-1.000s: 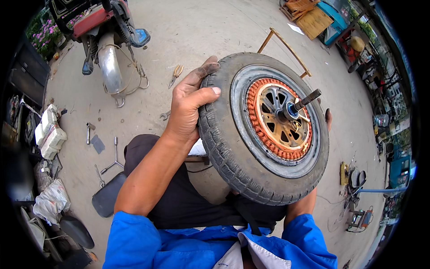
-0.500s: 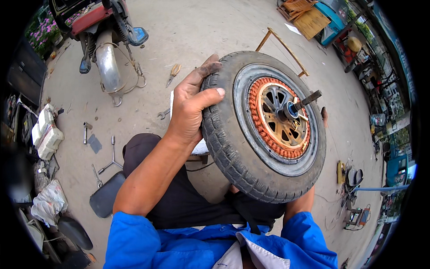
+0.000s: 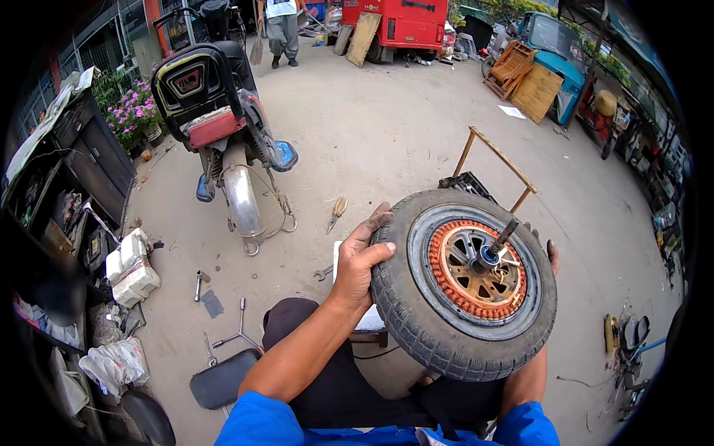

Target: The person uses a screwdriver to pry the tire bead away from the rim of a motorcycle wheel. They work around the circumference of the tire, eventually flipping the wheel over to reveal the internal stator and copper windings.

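Observation:
I hold a scooter hub-motor wheel (image 3: pixel 407 297) above my lap, its open side tilted up toward me. Inside its grey metal rim sits a ring of copper windings (image 3: pixel 440 271) around a spoked core. A dark axle (image 3: pixel 506 234) with a blue-ringed bearing sticks out of the middle, with short wires beside it. My left hand (image 3: pixel 360 262) grips the tyre's left edge, thumb on the sidewall. At the right edge only the fingertips of my right hand (image 3: pixel 552 254) show past the tyre; the wheel hides the palm.
Ahead on the left stands a scooter (image 3: pixel 242 193). Pliers (image 3: pixel 338 213), a Y-shaped socket wrench (image 3: pixel 241 327) and a black seat-like pad (image 3: pixel 223 377) lie on the concrete. A wooden frame (image 3: pixel 506 160) stands beyond the wheel. A person (image 3: pixel 282 33) stands near a red vehicle (image 3: pixel 394 30).
The view has tilted up, bringing the person and red vehicle into sight. The wheel sits lower and farther right in the picture, still between both hands, and more of the right fingers show.

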The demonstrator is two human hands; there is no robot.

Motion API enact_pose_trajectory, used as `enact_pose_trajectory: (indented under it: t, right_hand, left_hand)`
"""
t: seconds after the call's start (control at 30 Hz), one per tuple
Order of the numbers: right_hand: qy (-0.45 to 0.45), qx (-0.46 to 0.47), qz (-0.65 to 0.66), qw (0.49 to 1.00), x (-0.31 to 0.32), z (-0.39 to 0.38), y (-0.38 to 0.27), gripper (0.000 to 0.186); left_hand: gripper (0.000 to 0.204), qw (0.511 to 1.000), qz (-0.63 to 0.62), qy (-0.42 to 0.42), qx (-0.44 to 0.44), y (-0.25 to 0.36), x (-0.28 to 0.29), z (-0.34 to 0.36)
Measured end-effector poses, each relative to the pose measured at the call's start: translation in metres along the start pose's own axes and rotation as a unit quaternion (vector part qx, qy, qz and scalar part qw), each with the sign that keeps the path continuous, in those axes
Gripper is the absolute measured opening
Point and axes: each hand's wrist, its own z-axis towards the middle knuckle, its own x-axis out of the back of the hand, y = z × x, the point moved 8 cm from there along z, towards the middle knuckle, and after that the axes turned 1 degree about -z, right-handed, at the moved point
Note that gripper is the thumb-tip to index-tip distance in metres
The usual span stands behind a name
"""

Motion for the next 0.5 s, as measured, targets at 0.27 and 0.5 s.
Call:
enact_pose_trajectory:
  t: [0.27,0.5]
  right_hand:
    - [0.003,-0.006,0.004,1.0,0.017,0.009,-0.01,0.045]
    - [-0.001,-0.022,0.01,1.0,0.026,0.009,-0.014,0.056]
  left_hand:
    - [0.069,0.999,-0.002,0.026,0.021,-0.003,0.006,-0.005]
    - [0.068,0.999,-0.008,0.035,0.035,-0.008,0.008,-0.006]
